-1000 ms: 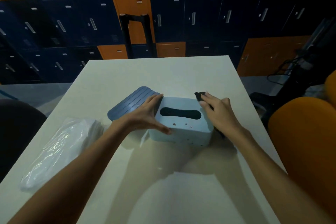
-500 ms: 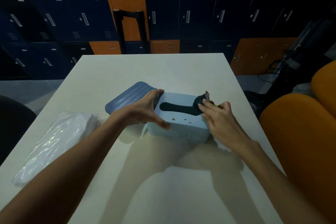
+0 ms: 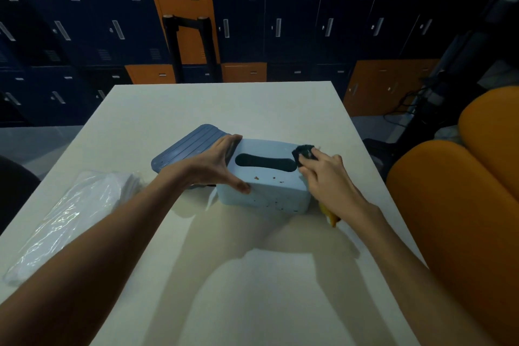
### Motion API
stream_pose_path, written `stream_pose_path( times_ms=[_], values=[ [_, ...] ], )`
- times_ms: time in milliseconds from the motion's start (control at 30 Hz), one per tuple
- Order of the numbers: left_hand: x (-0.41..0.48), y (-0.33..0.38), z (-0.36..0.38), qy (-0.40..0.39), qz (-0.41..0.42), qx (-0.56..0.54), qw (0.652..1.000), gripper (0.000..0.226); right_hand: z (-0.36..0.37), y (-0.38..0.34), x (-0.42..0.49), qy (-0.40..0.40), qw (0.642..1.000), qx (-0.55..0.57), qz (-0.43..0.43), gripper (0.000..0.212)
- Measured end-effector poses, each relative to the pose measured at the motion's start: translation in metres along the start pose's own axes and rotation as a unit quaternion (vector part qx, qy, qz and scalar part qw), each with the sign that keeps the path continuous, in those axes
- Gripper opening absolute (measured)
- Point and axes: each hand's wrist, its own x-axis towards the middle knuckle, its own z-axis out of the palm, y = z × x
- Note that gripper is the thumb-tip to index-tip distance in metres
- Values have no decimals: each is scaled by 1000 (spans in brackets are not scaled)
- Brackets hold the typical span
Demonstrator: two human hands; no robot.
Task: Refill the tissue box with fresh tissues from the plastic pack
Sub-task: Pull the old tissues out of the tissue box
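A light blue tissue box [image 3: 266, 191] stands at the middle of the table, with a dark slot in its top and small brown specks on it. My left hand [image 3: 213, 168] grips the box's left end, thumb on the near top edge. My right hand [image 3: 323, 174] is at the box's right end, closed on a dark tufted object [image 3: 302, 152] that rests on the top right corner. A yellow-orange end [image 3: 330, 218] shows under my wrist. The clear plastic pack of white tissues [image 3: 75, 213] lies at the left, apart from both hands.
A dark blue ribbed lid [image 3: 188, 147] lies flat just behind and left of the box. The white table [image 3: 252, 289] is edged by orange seats [image 3: 455, 205] on the right. Blue and orange lockers and a black frame [image 3: 191, 45] stand beyond the far edge.
My right hand has lifted the dark object from the box's right side onto its top right corner. The yellow-orange end now shows below the wrist. My left hand keeps its hold.
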Motion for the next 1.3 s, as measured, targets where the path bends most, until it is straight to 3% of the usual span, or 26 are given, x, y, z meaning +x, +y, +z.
stream_pose_path(
  times_ms=[67,233,333,433,500,633,800,933,1033,1167,1300],
  values=[
    [0,0,0,-2,-2,-1,1000,116,-8,1,-13,2,999,40,-6,33],
    [2,-1,0,-5,-6,18,1000,117,2,7,33,-59,998,-15,26,36],
    [2,-1,1,-3,-2,23,1000,114,16,-1,49,-31,995,-85,42,35],
    [2,-1,1,-3,0,19,1000,114,25,-2,34,-1,991,-129,-22,49],
    [2,-2,1,-6,1,21,1000,117,20,9,30,3,995,-89,-37,44],
    [2,-3,1,-7,-3,26,1000,119,2,20,43,-17,997,68,35,30],
    [5,-4,0,-7,-9,22,1000,119,12,2,54,17,999,40,-14,36],
    [5,-5,0,-5,-5,14,1000,119,14,7,44,17,994,33,-103,27],
    [5,-5,1,-6,-6,12,1000,118,10,23,39,30,992,100,-65,23],
    [5,-6,2,-4,-8,19,1000,119,11,21,47,-22,983,177,-33,25],
    [6,-5,3,1,-8,13,1000,119,20,14,43,10,991,101,-83,32]
  ],
)
